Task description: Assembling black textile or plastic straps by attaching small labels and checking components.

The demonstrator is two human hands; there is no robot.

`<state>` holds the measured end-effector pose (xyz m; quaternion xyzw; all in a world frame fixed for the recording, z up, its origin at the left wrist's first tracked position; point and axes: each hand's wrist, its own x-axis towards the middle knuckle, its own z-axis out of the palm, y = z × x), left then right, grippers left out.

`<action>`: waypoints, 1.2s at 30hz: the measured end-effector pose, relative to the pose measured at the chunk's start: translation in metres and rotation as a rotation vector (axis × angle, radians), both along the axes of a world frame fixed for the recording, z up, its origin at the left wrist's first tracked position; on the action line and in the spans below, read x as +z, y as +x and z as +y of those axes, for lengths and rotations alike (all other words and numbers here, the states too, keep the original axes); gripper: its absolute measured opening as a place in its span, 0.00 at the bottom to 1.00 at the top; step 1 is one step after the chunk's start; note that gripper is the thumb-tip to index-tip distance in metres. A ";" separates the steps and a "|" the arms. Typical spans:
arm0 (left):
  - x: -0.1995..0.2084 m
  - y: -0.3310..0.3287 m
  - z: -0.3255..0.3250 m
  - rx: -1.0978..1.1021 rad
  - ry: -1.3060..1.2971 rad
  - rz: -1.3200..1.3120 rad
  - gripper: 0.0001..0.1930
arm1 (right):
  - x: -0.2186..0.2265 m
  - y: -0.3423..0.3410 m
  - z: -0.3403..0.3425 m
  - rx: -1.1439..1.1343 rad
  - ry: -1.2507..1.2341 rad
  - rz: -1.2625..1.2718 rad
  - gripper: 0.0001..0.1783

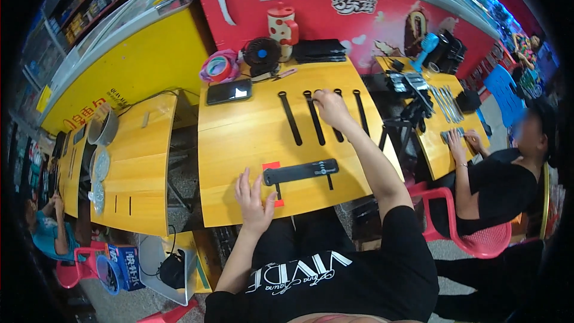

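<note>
Several slim black straps (290, 119) with rounded, looped far ends lie side by side on the yellow-topped table (233, 137). My right hand (332, 110) reaches over them, its fingers drawn together at the far end of the second black strap (316, 125) from the left. Nearer me, a flat black sleeve-like piece (302, 171) with white print lies crosswise. Its left end overlaps a red strip (272, 167), and thin black strips stick out below it. My left hand (254, 203) is beside the red strip, fingers spread, holding nothing.
At the table's back are a phone (229, 92), a tape roll (219, 69), a small black fan (262, 54), a spotted cup (281, 33) and stacked black sheets (320, 51). A person (496, 185) works at the right-hand table. Another person sits far left.
</note>
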<state>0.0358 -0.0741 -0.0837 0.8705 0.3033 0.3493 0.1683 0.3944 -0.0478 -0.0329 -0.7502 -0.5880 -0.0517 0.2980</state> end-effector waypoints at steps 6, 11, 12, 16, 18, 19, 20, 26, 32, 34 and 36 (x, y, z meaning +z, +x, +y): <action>0.002 0.003 0.000 0.006 -0.078 0.014 0.28 | -0.031 0.033 0.103 -0.236 -0.132 -0.213 0.11; 0.005 0.004 0.002 -0.022 -0.107 0.044 0.27 | -0.046 0.025 0.119 -0.172 -0.200 -0.351 0.10; 0.006 0.003 0.003 -0.025 -0.121 0.039 0.26 | -0.040 0.017 0.114 -0.143 -0.137 -0.353 0.09; 0.008 0.000 0.003 -0.006 -0.154 0.033 0.25 | -0.009 -0.052 0.052 0.071 -0.123 -0.188 0.11; 0.010 0.001 0.004 -0.015 -0.142 0.007 0.25 | -0.017 -0.082 0.021 0.105 -0.189 -0.208 0.09; 0.010 0.000 0.004 -0.020 -0.147 0.009 0.25 | -0.021 -0.094 0.010 0.112 -0.238 -0.257 0.08; 0.009 0.000 0.004 -0.021 -0.138 -0.006 0.24 | -0.024 -0.104 0.004 0.121 -0.287 -0.304 0.07; 0.010 0.001 0.005 -0.039 -0.063 -0.082 0.23 | -0.024 -0.117 0.010 -0.020 -0.121 -0.467 0.09; 0.073 -0.008 -0.003 0.062 0.438 -0.034 0.28 | 0.039 -0.176 -0.085 0.516 0.290 -0.380 0.11; 0.091 -0.013 -0.004 0.062 0.455 0.017 0.22 | 0.051 -0.177 -0.124 0.663 0.261 -0.254 0.15; 0.090 -0.032 0.006 -0.401 -0.046 0.359 0.12 | 0.051 -0.170 -0.152 0.651 0.258 -0.191 0.15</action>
